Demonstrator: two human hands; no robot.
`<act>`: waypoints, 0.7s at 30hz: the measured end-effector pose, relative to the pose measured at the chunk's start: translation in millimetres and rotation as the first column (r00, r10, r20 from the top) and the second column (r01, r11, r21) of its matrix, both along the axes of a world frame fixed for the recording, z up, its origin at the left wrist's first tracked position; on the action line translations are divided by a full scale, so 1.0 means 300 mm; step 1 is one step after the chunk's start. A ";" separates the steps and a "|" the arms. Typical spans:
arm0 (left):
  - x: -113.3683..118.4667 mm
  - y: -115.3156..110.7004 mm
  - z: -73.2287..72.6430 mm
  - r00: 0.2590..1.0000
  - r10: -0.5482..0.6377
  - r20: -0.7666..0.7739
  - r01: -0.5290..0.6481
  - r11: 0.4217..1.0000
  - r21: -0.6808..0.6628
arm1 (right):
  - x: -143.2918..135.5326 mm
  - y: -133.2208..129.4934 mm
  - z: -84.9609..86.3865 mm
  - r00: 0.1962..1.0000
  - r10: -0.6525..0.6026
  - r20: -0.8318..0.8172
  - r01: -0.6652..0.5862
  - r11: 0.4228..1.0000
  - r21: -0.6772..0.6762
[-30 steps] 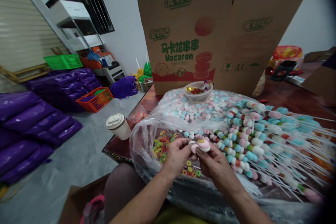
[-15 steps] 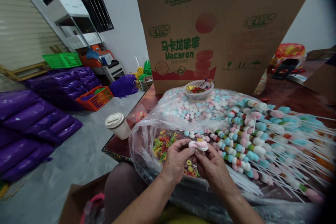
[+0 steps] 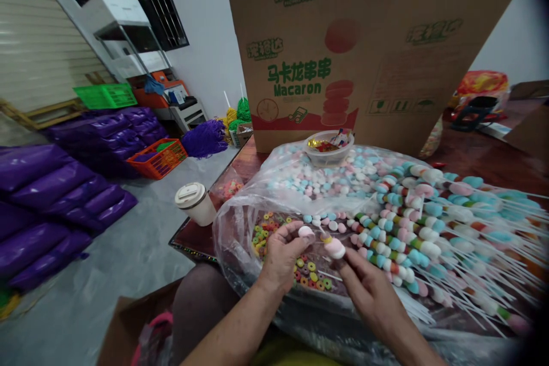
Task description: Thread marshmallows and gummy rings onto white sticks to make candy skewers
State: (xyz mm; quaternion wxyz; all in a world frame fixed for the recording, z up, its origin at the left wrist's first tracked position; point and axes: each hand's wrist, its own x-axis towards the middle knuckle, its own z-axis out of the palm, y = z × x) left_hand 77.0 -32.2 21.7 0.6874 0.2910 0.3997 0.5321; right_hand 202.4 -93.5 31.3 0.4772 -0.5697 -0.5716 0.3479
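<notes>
Between the thumb and fingers of my left hand (image 3: pixel 278 257) is a pale pink and white marshmallow (image 3: pixel 306 232). My right hand (image 3: pixel 371 283) pinches a marshmallow skewer (image 3: pixel 334 247); pink and white marshmallows and a yellow ring are threaded on it, and its white tip points up and left. A small gap separates the loose marshmallow from the skewer. Below them lie colourful cereal rings (image 3: pixel 313 274) on the plastic sheet (image 3: pixel 231 240). Filled marshmallow skewers (image 3: pixel 403 234) are stacked right of my right hand, and loose marshmallows (image 3: pixel 295 177) spread out behind both hands.
A large cardboard box (image 3: pixel 300 28) stands at the back of the table. In front of it sits a clear plastic bowl (image 3: pixel 329 154) with wrappers. A lidded cup (image 3: pixel 196 204) is near the left table edge. Bare white sticks (image 3: pixel 416 306) lie at the front right.
My hands have moved apart. The left one now holds a single marshmallow away from the skewer, while the right has shifted slightly right and down with the skewer, whose tip now shows.
</notes>
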 end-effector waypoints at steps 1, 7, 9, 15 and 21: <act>-0.002 0.005 -0.003 1.000 -0.001 0.003 0.001 1.000 0.005 | 0.009 -0.016 -0.008 0.987 0.010 0.159 -0.016 0.999 0.040; -0.004 0.008 -0.017 0.994 0.029 -0.108 -0.022 0.998 0.063 | 0.019 -0.050 -0.064 0.798 0.044 0.601 -0.052 0.999 -0.004; -0.007 0.004 -0.018 0.982 0.051 -0.182 -0.032 0.994 0.106 | 0.019 -0.042 -0.063 0.753 0.083 0.653 -0.033 0.995 -0.089; -0.020 -0.003 -0.013 0.924 0.085 -0.373 -0.024 0.986 0.167 | 0.017 -0.035 -0.046 0.723 0.100 0.684 -0.005 0.990 -0.139; -0.019 0.003 -0.024 0.927 0.053 -0.371 0.008 0.987 0.161 | 0.019 -0.047 -0.044 0.701 0.070 0.710 0.017 0.993 -0.114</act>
